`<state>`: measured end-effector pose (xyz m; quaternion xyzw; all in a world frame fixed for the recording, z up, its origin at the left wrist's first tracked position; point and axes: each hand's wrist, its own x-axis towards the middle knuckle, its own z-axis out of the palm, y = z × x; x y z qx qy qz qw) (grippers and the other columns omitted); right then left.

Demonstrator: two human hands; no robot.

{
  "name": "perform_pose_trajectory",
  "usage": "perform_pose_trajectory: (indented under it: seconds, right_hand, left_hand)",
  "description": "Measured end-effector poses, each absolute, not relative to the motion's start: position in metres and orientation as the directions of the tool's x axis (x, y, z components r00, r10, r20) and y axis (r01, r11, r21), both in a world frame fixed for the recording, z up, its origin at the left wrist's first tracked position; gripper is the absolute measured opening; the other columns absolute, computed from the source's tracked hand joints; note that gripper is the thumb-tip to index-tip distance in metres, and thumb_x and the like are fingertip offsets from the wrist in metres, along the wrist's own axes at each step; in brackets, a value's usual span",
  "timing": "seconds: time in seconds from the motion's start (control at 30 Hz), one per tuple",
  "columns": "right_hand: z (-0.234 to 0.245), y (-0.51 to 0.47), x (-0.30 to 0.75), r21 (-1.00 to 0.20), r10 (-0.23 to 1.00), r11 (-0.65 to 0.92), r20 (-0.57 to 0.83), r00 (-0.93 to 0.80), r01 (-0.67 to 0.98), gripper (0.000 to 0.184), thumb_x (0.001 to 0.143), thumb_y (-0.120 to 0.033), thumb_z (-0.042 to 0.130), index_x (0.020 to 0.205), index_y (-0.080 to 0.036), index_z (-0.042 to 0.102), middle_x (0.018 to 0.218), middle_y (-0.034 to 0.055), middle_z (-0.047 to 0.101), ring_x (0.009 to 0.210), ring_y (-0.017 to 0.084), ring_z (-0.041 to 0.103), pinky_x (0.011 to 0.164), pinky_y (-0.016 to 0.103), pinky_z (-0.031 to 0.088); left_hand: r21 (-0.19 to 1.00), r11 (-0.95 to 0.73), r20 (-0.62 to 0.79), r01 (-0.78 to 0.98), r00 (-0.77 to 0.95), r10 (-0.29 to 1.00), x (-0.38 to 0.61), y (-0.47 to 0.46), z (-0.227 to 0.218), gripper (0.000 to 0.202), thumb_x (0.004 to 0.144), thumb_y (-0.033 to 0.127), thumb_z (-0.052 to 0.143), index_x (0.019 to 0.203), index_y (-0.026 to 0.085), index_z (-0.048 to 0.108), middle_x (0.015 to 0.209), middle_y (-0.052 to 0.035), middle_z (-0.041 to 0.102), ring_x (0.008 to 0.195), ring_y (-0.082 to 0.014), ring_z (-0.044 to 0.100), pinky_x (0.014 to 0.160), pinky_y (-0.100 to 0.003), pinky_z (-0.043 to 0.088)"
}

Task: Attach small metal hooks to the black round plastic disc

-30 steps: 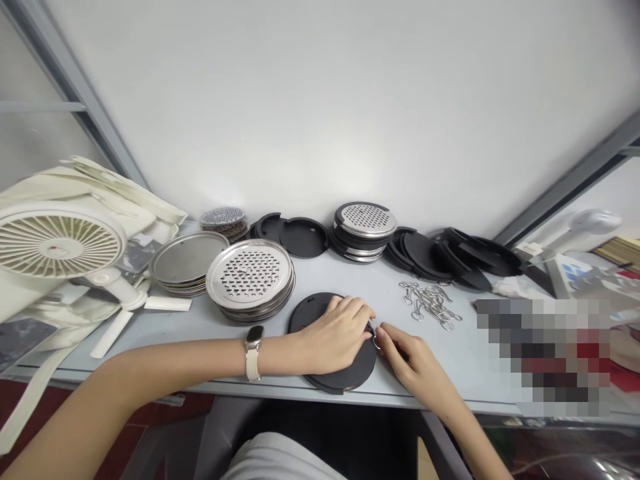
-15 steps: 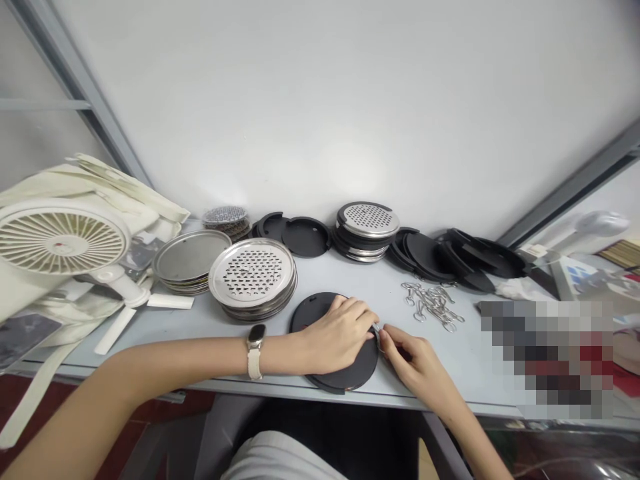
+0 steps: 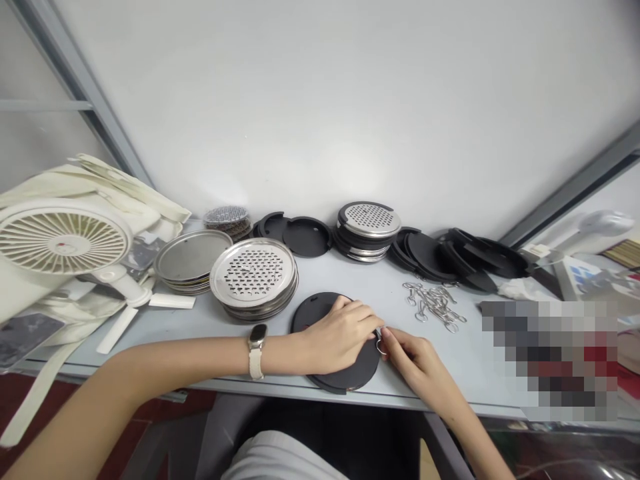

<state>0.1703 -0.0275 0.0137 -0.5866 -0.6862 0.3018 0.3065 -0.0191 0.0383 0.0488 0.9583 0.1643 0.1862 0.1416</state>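
A black round plastic holder (image 3: 314, 311) lies near the front edge of the table. My left hand (image 3: 337, 339) rests across it, fingers curled over its right side and gripping it; the palm hides much of its middle. Beside that edge my right hand (image 3: 411, 357) is closed in a pinch on a small metal wire loop (image 3: 381, 345), whose ring shows below the fingertips. The fingertips of both hands meet there, so the loop's upper part is hidden. More wire loops (image 3: 434, 305) lie in a loose heap to the right.
Perforated metal grater discs (image 3: 253, 273) and plain metal discs (image 3: 193, 257) stand stacked at left. Behind are black holders (image 3: 307, 237) and a grater-topped stack (image 3: 371, 220); more black holders (image 3: 430, 257) lean at right. A white fan (image 3: 65, 237) stands far left.
My right fingers have shifted slightly against the holder's edge, and the wire loop's ring shows more clearly. My left hand stays on the holder, its fingertips nearer the right hand.
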Motion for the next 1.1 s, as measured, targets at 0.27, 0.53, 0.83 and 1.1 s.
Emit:
perform_pose_trajectory:
  seconds: [0.27, 0.53, 0.83, 1.1]
  right_hand:
    - [0.0133, -0.0272, 0.169, -0.753, 0.987, 0.151, 0.079, -0.139, 0.641, 0.044, 0.099, -0.044, 0.033, 0.064, -0.019, 0.042, 0.059, -0.0023, 0.044, 0.056, 0.013, 0.042, 0.056, 0.024, 0.033]
    - [0.0078, -0.0258, 0.1708, -0.76, 0.988, 0.148, 0.088, -0.126, 0.633, 0.038, 0.098, -0.043, 0.037, 0.068, -0.02, 0.039, 0.062, -0.004, 0.037, 0.058, 0.012, 0.035, 0.054, 0.023, 0.03]
    - [0.0092, -0.0263, 0.1705, -0.763, 0.985, 0.17, 0.114, -0.13, 0.624, 0.035, 0.098, -0.041, 0.037, 0.071, -0.02, 0.04, 0.062, -0.0041, 0.037, 0.058, 0.012, 0.035, 0.054, 0.023, 0.03]
    - [0.0079, -0.0264, 0.1705, -0.746, 0.984, 0.178, 0.132, -0.12, 0.641, 0.033, 0.097, -0.039, 0.039, 0.07, -0.02, 0.039, 0.061, -0.0044, 0.035, 0.057, 0.012, 0.034, 0.053, 0.023, 0.029]
  left_hand:
    - [0.341, -0.9, 0.316, 0.27, 0.869, 0.381, -0.0185, 0.0383, 0.0446, 0.029, 0.093, 0.006, 0.037, 0.119, 0.014, 0.048, 0.108, -0.0096, 0.06, 0.102, -0.021, 0.053, 0.087, -0.034, 0.033]
    - [0.334, -0.903, 0.323, 0.27, 0.868, 0.378, -0.0179, 0.0388, 0.0419, 0.032, 0.093, 0.007, 0.037, 0.124, 0.013, 0.044, 0.111, -0.0108, 0.06, 0.103, -0.022, 0.053, 0.088, -0.035, 0.032]
    - [0.342, -0.899, 0.328, 0.274, 0.862, 0.387, -0.0174, 0.0388, 0.0426, 0.03, 0.093, 0.008, 0.038, 0.121, 0.013, 0.046, 0.107, -0.0102, 0.061, 0.103, -0.0216, 0.054, 0.088, -0.035, 0.033]
    - [0.348, -0.897, 0.331, 0.273, 0.86, 0.39, -0.0176, 0.0382, 0.0418, 0.03, 0.092, 0.007, 0.038, 0.12, 0.014, 0.046, 0.106, -0.0098, 0.061, 0.101, -0.0218, 0.054, 0.087, -0.035, 0.032]
